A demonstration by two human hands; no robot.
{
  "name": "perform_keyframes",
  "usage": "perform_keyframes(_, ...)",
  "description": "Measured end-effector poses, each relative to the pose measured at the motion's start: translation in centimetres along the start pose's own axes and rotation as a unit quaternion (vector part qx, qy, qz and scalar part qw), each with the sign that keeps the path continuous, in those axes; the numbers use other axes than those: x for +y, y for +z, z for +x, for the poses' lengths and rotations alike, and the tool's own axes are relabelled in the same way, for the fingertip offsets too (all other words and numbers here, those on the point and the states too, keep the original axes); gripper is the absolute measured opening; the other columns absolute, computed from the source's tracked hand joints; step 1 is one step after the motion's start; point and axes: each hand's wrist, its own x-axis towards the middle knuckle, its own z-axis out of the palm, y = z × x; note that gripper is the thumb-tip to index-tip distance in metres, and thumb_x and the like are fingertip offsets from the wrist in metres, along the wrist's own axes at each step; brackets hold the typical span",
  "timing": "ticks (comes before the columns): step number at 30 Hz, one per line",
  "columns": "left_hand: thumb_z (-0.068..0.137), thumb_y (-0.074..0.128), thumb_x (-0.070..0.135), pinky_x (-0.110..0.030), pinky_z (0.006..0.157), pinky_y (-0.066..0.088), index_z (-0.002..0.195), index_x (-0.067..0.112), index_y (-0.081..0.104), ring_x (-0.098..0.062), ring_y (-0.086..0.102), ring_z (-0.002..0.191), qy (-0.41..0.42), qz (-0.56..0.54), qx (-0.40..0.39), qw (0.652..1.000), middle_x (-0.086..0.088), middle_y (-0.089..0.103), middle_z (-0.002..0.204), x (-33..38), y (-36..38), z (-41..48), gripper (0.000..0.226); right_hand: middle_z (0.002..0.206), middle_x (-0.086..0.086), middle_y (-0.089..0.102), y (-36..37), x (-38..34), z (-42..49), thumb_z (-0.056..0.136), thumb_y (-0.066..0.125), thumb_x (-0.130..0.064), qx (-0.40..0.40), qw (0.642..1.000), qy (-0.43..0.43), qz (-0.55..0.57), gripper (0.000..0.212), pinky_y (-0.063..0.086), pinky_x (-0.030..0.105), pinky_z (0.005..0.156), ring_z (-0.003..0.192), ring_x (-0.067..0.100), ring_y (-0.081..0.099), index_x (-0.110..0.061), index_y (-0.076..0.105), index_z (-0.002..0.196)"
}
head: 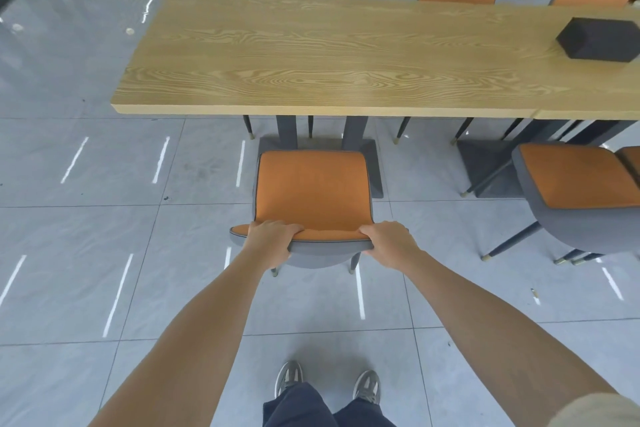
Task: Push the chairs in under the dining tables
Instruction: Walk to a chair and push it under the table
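Both hands, left hand (273, 239) and right hand (389, 242), grip the top of the backrest of an orange chair (311, 194) standing just short of the wooden worktop (311, 52); an even, straight push should slide it under squarely.

no readable text, labels, signs

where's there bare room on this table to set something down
The table is bare from its left end across to the black box near its right end. That right end is the crowded part. The left hand and right hand grip the chair in front.
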Motion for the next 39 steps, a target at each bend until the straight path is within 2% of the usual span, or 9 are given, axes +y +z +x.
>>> perform_keyframes(4, 0.09, 0.044, 0.012, -0.043, 0.099, 0.035, 0.136, 0.037, 0.042, -0.023, 0.05, 0.12, 0.001, 0.003, 0.001, 1.0, 0.003, 0.058, 0.123, 0.5, 0.2, 0.4, 0.053, 0.095, 0.01, 0.069, 0.1, 0.8, 0.0, 0.09, 0.056, -0.017, 0.001, 1.0, -0.003, -0.002, 0.019, 0.042, 0.031, 0.067, 0.074, 0.023, 0.051, -0.012, 0.059, 0.108)
perform_keyframes(8, 0.09, 0.051, 0.012, -0.041, 0.097, 0.037, 0.139, 0.036, 0.038, -0.023, 0.05, 0.12, 0.001, 0.017, 0.001, 1.0, 0.002, 0.057, 0.125, 0.5, 0.2, 0.6, 0.057, 0.095, 0.009, 0.069, 0.2, 1.1, 0.3, 0.09, 0.057, -0.018, 0.001, 1.0, -0.01, -0.002, 0.022, 0.052, 0.036, 0.077, 0.086, 0.028, 0.064, -0.015, 0.059, 0.111)
perform_keyframes(13, 0.092, 0.049, 0.012, -0.042, 0.098, 0.036, 0.141, 0.034, 0.035, -0.024, 0.05, 0.121, 0.007, 0.022, 0.01, 1.0, 0.0, 0.057, 0.125, 0.4, 0.3, 0.9, 0.056, 0.095, 0.009, 0.069, 0.1, 1.4, 0.7, 0.09, 0.057, -0.019, -0.003, 1.0, -0.018, -0.013, 0.022, 0.053, 0.035, 0.077, 0.087, 0.028, 0.064, -0.015, 0.059, 0.112)
perform_keyframes(22, 0.092, 0.047, 0.009, -0.042, 0.097, 0.038, 0.143, 0.033, 0.032, -0.026, 0.052, 0.118, 0.02, 0.032, 0.035, 0.999, -0.001, 0.056, 0.126, 1.4, -0.8, 2.6, 0.058, 0.106, 0.005, 0.068, -0.9, 2.3, 1.4, 0.092, 0.053, -0.011, 0.039, 0.999, 0.002, -0.001, 0.036, 0.042, 0.036, 0.087, 0.1, 0.028, 0.06, -0.023, 0.056, 0.126)
perform_keyframes(32, 0.093, 0.05, 0.013, -0.041, 0.097, 0.04, 0.145, 0.032, 0.03, -0.025, 0.052, 0.118, 0.03, 0.047, 0.033, 0.998, -0.002, 0.056, 0.128, 0.2, -1.6, 3.3, 0.059, 0.116, 0.003, 0.062, -1.4, 1.6, 2.3, 0.093, 0.056, -0.014, 0.046, 0.999, 0.006, -0.011, 0.036, 0.037, 0.032, 0.092, 0.111, 0.026, 0.051, -0.021, 0.052, 0.128)
perform_keyframes(37, 0.092, 0.053, 0.018, -0.038, 0.098, 0.039, 0.145, 0.031, 0.029, -0.024, 0.051, 0.12, 0.03, 0.047, 0.039, 0.998, -0.002, 0.054, 0.13, 0.4, -1.2, 2.8, 0.059, 0.13, 0.003, 0.054, -0.6, 1.1, 1.8, 0.093, 0.056, -0.022, 0.041, 0.998, 0.043, -0.026, 0.04, 0.033, 0.034, 0.104, 0.122, 0.025, 0.046, -0.016, 0.045, 0.131)
perform_keyframes(39, 0.092, 0.052, 0.018, -0.037, 0.099, 0.038, 0.145, 0.03, 0.029, -0.024, 0.05, 0.121, 0.029, 0.049, 0.039, 0.998, -0.002, 0.054, 0.13, 0.5, -1.3, 2.7, 0.058, 0.136, 0.004, 0.05, -0.4, 0.8, 1.5, 0.094, 0.054, -0.025, 0.036, 0.997, 0.07, -0.018, 0.042, 0.026, 0.037, 0.112, 0.129, 0.025, 0.042, -0.014, 0.042, 0.133)
